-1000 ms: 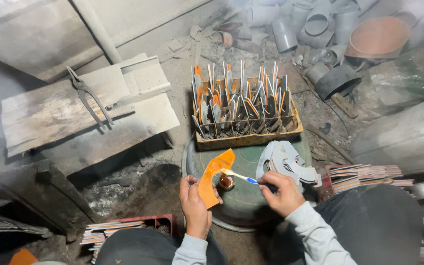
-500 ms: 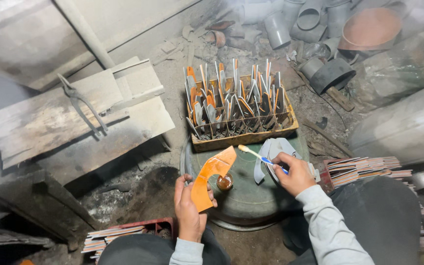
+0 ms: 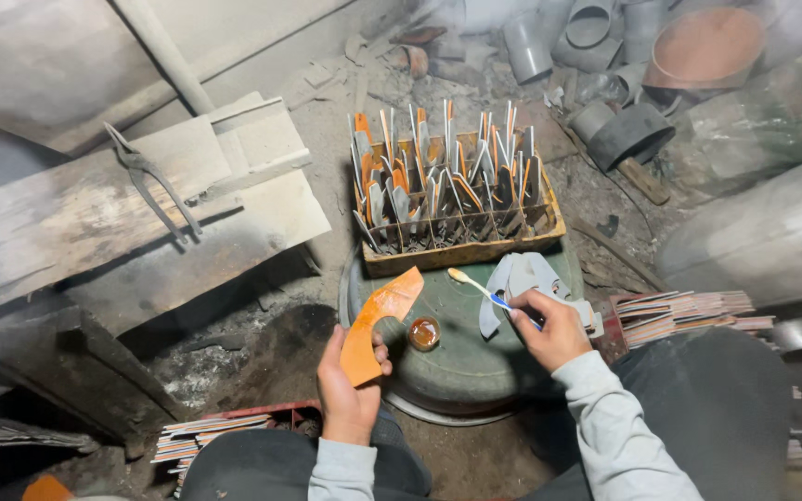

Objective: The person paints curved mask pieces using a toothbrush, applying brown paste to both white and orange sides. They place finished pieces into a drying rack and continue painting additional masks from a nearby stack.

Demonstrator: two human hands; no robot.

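My left hand (image 3: 349, 388) grips a curved orange sole-shaped piece (image 3: 378, 320), glossy with glue, held upright over the edge of a round green drum lid (image 3: 461, 366). My right hand (image 3: 549, 327) holds a toothbrush (image 3: 480, 288) with its bristle end raised to the left, close to the orange piece but apart from it. A small round cup of amber glue (image 3: 424, 332) sits on the lid between my hands. Grey cut-out pieces (image 3: 517, 278) lie on the lid next to my right hand.
A wooden crate (image 3: 461, 249) stands behind the lid, holding several upright grey and orange pieces. Pincers (image 3: 150, 184) lie on wooden boards at left. Stacks of flat pieces (image 3: 684, 308) sit right and lower left. Pipe sections (image 3: 596, 37) clutter the back right.
My right hand has swung the toothbrush from near the glue cup up and to the right. My left hand has tilted the orange piece more upright.
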